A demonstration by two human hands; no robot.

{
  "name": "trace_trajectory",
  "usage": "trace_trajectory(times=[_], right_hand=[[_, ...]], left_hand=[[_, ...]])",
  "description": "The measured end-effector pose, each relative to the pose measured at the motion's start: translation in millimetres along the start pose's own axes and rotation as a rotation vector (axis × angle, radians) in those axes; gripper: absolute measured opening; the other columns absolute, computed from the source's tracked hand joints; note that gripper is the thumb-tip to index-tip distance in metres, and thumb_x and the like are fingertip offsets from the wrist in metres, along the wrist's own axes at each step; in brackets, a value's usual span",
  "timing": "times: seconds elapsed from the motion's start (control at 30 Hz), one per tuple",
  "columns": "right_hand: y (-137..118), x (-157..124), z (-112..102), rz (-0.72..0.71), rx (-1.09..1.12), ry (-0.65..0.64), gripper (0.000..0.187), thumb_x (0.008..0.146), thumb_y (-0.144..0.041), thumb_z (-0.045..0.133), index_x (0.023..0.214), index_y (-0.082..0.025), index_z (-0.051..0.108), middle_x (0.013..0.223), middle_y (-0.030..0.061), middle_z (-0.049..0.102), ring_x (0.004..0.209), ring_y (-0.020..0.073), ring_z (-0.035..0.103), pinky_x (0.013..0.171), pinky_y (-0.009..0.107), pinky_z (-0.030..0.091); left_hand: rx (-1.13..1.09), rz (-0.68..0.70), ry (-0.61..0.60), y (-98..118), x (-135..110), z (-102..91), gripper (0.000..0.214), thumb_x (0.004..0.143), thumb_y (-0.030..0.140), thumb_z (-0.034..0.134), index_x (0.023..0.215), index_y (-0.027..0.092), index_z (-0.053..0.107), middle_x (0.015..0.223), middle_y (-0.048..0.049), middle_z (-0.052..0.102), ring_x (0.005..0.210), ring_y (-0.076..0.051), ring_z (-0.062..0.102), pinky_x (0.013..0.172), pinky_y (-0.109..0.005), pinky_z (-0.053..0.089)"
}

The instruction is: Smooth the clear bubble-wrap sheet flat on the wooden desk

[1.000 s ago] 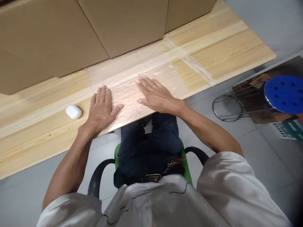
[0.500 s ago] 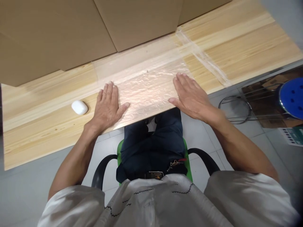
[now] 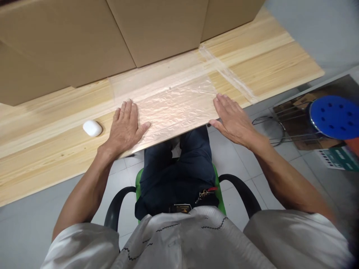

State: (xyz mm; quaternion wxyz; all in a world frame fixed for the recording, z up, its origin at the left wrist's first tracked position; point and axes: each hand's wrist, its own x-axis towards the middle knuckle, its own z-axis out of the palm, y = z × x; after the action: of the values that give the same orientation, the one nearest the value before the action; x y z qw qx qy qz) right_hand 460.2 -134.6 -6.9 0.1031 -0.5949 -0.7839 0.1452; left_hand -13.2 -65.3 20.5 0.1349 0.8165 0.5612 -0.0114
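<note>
A thin, wrinkled clear plastic sheet (image 3: 176, 106) lies flat on the light wooden table (image 3: 266, 63), reaching the table's near edge. My left hand (image 3: 126, 125) is pressed flat on the sheet's left end, fingers together and thumb spread. My right hand (image 3: 232, 117) lies flat on the sheet's right end at the table's edge, fingers extended. Neither hand holds anything. A strip of clear tape (image 3: 227, 73) crosses the table just right of the sheet.
A small white oval case (image 3: 92, 128) sits on the table left of my left hand. Large cardboard boxes (image 3: 84, 33) stand along the table's far side. A blue stool (image 3: 333, 116) stands on the grey floor at the right. I sit on a green chair (image 3: 140, 179).
My right hand has slid rightward across the sheet, from near its middle to its right end. My left hand has stayed in place.
</note>
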Motion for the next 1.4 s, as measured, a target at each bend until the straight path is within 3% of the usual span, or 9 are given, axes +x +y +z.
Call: trace_trajectory(times=[0.23, 0.37, 0.47, 0.67, 0.87, 1.03, 1.17, 1.27, 1.4], right_hand=[[8, -25, 3, 0.079, 0.104, 0.154, 0.091, 0.128, -0.081, 0.039, 0.210, -0.041, 0.037, 0.213, 0.0099, 0.044, 0.201, 0.0452, 0.035, 0.160, 0.087, 0.032], [0, -43, 8, 0.168, 0.090, 0.337, 0.075, 0.131, -0.063, 0.032, 0.200, -0.046, 0.055, 0.201, 0.0085, 0.063, 0.191, 0.0413, 0.054, 0.154, 0.082, 0.045], [1, -45, 19, 0.141, 0.041, 0.408, 0.071, 0.131, -0.050, 0.032, 0.193, -0.038, 0.065, 0.189, 0.0137, 0.073, 0.180, 0.0414, 0.065, 0.148, 0.078, 0.053], [19, -28, 48, -0.056, 0.116, 0.627, 0.048, 0.124, -0.039, 0.057, 0.164, -0.029, 0.082, 0.157, 0.0177, 0.087, 0.144, 0.0458, 0.081, 0.127, 0.074, 0.066], [22, -13, 53, -0.121, 0.140, 0.622, 0.036, 0.117, -0.030, 0.068, 0.150, -0.032, 0.082, 0.145, 0.0148, 0.084, 0.134, 0.0441, 0.076, 0.119, 0.071, 0.067], [22, -11, 50, -0.196, 0.070, 0.657, 0.029, 0.115, -0.024, 0.068, 0.140, -0.027, 0.082, 0.138, 0.0147, 0.085, 0.126, 0.0417, 0.076, 0.111, 0.066, 0.068], [21, -13, 48, -0.164, 0.073, 0.610, 0.019, 0.118, -0.027, 0.070, 0.130, -0.029, 0.083, 0.133, 0.0127, 0.086, 0.124, 0.0399, 0.077, 0.109, 0.063, 0.068], [21, -14, 48, -0.157, 0.070, 0.599, 0.013, 0.122, -0.030, 0.069, 0.127, -0.030, 0.081, 0.131, 0.0117, 0.086, 0.122, 0.0379, 0.077, 0.108, 0.061, 0.068], [23, -14, 48, -0.177, 0.082, 0.619, 0.013, 0.127, -0.036, 0.068, 0.127, -0.032, 0.080, 0.129, 0.0106, 0.085, 0.120, 0.0366, 0.078, 0.107, 0.060, 0.067]], left_hand=[[-0.035, 0.022, -0.013, 5, -15, -15.2, 0.122, 0.123, 0.095, 0.025, 0.210, 0.009, 0.024, 0.220, -0.0257, 0.011, 0.208, -0.052, 0.007, 0.168, -0.074, 0.005], [-0.036, 0.160, -0.036, 26, -6, -29.4, 0.118, 0.123, 0.099, 0.021, 0.212, 0.020, 0.023, 0.222, -0.0163, 0.013, 0.208, -0.049, 0.006, 0.168, -0.072, 0.005], [-0.029, 0.317, -0.095, 55, 27, -38.4, 0.120, 0.122, 0.103, 0.021, 0.212, 0.024, 0.023, 0.223, -0.0129, 0.013, 0.208, -0.051, 0.003, 0.168, -0.071, 0.002], [-0.053, 0.519, -0.209, 121, 128, -42.0, 0.115, 0.122, 0.101, 0.024, 0.212, 0.030, 0.020, 0.223, -0.0106, 0.013, 0.208, -0.049, 0.006, 0.167, -0.071, 0.003], [-0.053, 0.450, -0.213, 164, 192, -27.9, 0.102, 0.122, 0.088, 0.032, 0.210, 0.035, 0.031, 0.221, -0.0046, 0.025, 0.209, -0.040, 0.013, 0.169, -0.068, 0.006], [-0.066, 0.412, -0.202, 178, 195, -17.9, 0.099, 0.120, 0.080, 0.029, 0.209, 0.036, 0.032, 0.221, -0.0006, 0.023, 0.209, -0.040, 0.011, 0.169, -0.072, 0.008], [-0.089, 0.413, -0.219, 177, 192, -16.9, 0.106, 0.116, 0.087, 0.028, 0.209, 0.036, 0.034, 0.220, 0.0017, 0.028, 0.209, -0.039, 0.007, 0.169, -0.071, 0.008], [-0.111, 0.409, -0.268, 177, 198, -13.1, 0.122, 0.108, 0.101, 0.017, 0.211, 0.036, 0.024, 0.218, 0.0113, 0.032, 0.209, -0.036, -0.010, 0.169, -0.069, -0.005], [-0.096, 0.331, -0.282, 185, 207, -1.1, 0.146, 0.090, 0.113, -0.004, 0.212, 0.034, 0.011, 0.216, 0.0274, 0.024, 0.202, -0.029, -0.035, 0.165, -0.051, -0.024]])
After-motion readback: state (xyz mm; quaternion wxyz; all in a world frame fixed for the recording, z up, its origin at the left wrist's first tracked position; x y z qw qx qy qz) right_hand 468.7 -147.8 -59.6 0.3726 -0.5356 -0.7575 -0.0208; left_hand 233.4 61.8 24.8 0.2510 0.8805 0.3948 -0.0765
